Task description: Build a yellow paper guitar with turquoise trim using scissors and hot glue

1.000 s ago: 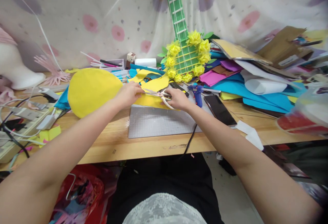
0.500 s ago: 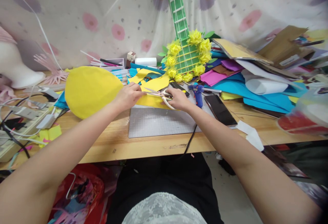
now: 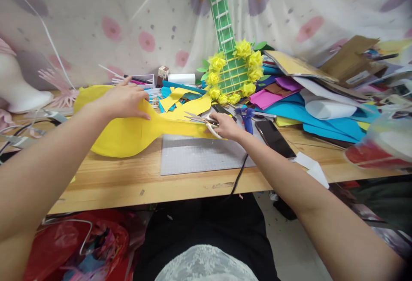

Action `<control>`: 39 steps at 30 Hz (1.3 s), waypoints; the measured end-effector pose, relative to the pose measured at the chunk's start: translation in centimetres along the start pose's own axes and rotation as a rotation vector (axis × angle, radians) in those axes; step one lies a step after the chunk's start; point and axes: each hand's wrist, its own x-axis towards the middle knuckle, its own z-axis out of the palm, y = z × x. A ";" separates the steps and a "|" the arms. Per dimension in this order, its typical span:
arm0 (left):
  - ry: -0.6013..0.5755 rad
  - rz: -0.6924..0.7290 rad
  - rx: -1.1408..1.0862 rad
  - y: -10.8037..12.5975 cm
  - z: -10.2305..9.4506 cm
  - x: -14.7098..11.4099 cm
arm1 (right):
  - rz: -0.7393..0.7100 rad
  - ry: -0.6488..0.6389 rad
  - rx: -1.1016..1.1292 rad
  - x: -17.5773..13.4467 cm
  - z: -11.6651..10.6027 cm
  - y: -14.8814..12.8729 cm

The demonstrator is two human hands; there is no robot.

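Light wooden table (image 3: 119, 191), scuffed near front edge. On it: grey gridded mat (image 3: 193, 161) centre, yellow cutout (image 3: 125, 141) overlapping mat, black phone (image 3: 276, 140) right of mat, white scrap (image 3: 313, 170) at front edge, blue sheets (image 3: 334, 127) back right.

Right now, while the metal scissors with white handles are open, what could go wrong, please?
The scissors in the right hand point towards the left hand; a slip might nick it. Their blades are also close to the narrow part of the flat yellow sheet, so a stray cut could spoil its edge. The blue glue gun beside the right hand might get knocked.
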 end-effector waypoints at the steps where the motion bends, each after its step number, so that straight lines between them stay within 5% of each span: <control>1: -0.021 0.003 -0.003 -0.2 0.0 0.1 | -0.023 -0.013 -0.040 -0.1 -0.1 -0.1; 6: -0.004 -0.017 -0.027 -0.1 0.2 0.0 | -0.119 -0.043 -0.296 -1.3 -1.6 -0.4; 15: 0.118 -0.027 -0.022 -0.5 1.3 -0.7 | -0.018 -0.164 -0.379 -2.6 -4.2 0.4; 27: 0.181 -0.034 -0.036 0.0 0.1 -1.4 | -0.031 -0.208 -0.365 -1.2 -4.3 1.4; 39: 0.178 -0.025 0.031 -0.1 0.1 -1.4 | -0.113 -0.105 -0.371 -0.4 -3.4 -0.2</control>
